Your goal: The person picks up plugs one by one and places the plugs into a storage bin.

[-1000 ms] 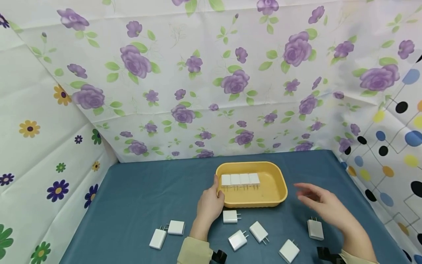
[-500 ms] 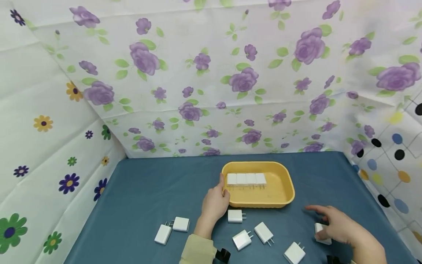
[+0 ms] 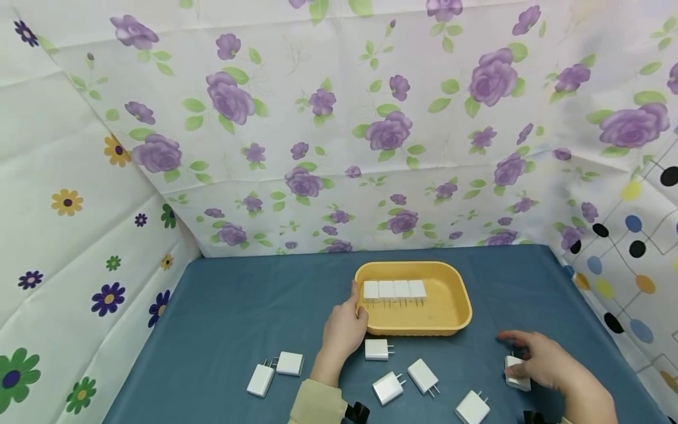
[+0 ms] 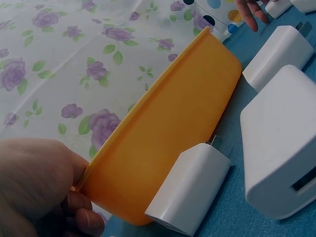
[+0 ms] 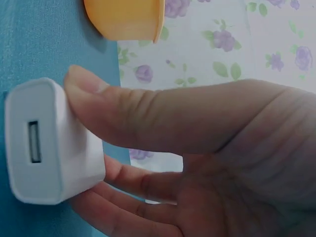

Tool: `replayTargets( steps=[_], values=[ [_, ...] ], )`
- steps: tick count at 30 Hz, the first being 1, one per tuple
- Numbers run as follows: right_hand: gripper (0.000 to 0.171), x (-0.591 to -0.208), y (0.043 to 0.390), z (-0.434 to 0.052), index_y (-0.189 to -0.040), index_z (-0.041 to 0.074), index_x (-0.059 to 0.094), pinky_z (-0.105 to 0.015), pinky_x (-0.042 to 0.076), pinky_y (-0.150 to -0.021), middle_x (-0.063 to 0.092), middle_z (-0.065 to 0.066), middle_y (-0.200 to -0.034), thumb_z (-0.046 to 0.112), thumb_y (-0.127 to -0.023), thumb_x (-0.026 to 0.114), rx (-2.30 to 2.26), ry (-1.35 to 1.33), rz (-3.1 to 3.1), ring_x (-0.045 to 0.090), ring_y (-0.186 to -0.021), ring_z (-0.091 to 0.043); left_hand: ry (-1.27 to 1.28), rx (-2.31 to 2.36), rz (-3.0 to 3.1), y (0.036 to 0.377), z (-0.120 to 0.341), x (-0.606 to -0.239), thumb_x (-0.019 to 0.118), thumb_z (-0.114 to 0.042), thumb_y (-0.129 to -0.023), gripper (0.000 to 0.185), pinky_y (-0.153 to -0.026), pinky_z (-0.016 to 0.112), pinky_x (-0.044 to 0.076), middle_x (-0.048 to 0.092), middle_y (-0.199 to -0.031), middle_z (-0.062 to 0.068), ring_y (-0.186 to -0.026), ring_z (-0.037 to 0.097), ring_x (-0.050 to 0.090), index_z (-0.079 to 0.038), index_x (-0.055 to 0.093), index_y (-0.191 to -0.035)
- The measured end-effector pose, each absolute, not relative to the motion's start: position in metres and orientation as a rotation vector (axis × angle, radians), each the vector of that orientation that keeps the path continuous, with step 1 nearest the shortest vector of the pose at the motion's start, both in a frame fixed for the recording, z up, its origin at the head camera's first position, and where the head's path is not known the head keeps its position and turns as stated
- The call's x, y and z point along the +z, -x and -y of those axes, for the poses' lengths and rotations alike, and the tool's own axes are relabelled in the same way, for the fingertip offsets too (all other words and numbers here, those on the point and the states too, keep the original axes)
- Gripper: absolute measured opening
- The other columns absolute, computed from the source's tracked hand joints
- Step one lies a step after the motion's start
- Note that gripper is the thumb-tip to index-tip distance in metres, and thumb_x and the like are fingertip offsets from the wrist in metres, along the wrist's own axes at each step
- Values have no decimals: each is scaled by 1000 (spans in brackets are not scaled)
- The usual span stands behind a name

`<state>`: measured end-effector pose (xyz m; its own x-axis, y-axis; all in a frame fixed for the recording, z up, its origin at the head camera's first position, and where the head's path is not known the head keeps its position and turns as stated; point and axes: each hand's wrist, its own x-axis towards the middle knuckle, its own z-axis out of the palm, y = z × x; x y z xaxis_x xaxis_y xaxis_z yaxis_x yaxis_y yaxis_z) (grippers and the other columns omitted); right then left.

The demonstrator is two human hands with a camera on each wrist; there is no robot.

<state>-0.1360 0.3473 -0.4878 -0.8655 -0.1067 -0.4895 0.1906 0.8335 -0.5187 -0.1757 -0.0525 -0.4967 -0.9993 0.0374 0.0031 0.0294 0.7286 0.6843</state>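
11 white chargers [image 3: 388,388], yellow tray [image 3: 447,303], blue cloth [image 3: 243,312], purple-flowered backdrop [image 3: 328,144], seemingly black wristband [image 3: 358,411]

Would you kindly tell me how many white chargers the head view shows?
11: four white chargers in the yellow tray, two on the blue cloth left of the left hand, one in the right hand, four between the hands. More may be hidden.
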Motion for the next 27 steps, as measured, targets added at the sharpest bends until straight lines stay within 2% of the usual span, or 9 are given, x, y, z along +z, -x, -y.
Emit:
replayTargets(
  steps=[5,8,10,13,15,18,22,25,27],
  values=[
    [82,-488,134,-351,-144,-3,61,-66,49,-92,63,-36,-128,40,-82,92,-747,-133,-2514,59,-119,-57,-75,1170,-2917,174,51,-498,58,-14,-106,65,-46,31,26,43,-55,-1,-44,13,35,-5,36,-167],
    [83,-489,133,-352,-143,-4,60,-65,50,-91,64,-35,-125,46,-85,89,-731,-158,-2527,60,-117,-55,-74,1173,-2917,174,52,-499,59,-14,-106,65,-46,31,26,43,-55,-1,-44,13,35,-5,36,-167],
    [77,-489,132,-354,-142,-5,61,-63,51,-89,66,-33,-122,46,-90,85,-727,-175,-2544,63,-113,-52,-68,1174,-2913,175,52,-500,58,-14,-107,65,-46,31,26,43,-55,-2,-43,13,34,-5,36,-167],
    [54,-491,129,-358,-141,-5,62,-61,52,-86,67,-31,-120,25,-98,76,-730,-171,-2559,64,-108,-48,-74,1182,-2915,175,51,-501,58,-14,-106,65,-45,31,25,42,-54,-1,-43,13,34,-5,36,-167],
    [49,-492,127,-362,-141,-4,62,-61,53,-86,66,-32,-122,7,-94,70,-752,-145,-2553,65,-108,-47,-78,1179,-2912,174,51,-502,58,-15,-107,65,-45,30,25,42,-54,-2,-43,13,34,-5,36,-167],
    [65,-494,127,-367,-144,-2,62,-60,54,-88,62,-35,-131,-9,-79,67,-834,-74,-2504,64,-114,-48,-81,1195,-2907,173,50,-501,59,-14,-106,65,-46,30,25,43,-55,-2,-44,13,35,-5,36,-167],
    [82,-493,127,-368,-147,0,62,-50,50,-79,57,-35,-139,-19,-68,67,-986,34,-2426,59,-108,-42,-72,1205,-2904,172,51,-499,59,-12,-106,65,-47,30,26,43,-56,-2,-45,13,35,-4,37,-166],
    [86,-491,128,-362,-145,8,67,-48,44,-77,56,-30,-140,-23,-65,62,-1017,71,-2427,52,-106,-38,-71,1200,-2900,173,51,-498,59,-12,-106,65,-47,30,26,43,-56,-1,-45,13,35,-5,37,-166],
    [84,-490,128,-357,-142,13,70,-49,46,-81,57,-27,-140,-24,-69,58,-977,96,-2462,54,-112,-44,-79,1205,-2901,174,52,-497,59,-12,-106,65,-46,31,26,43,-56,-1,-44,13,35,-4,36,-166]
  ],
)
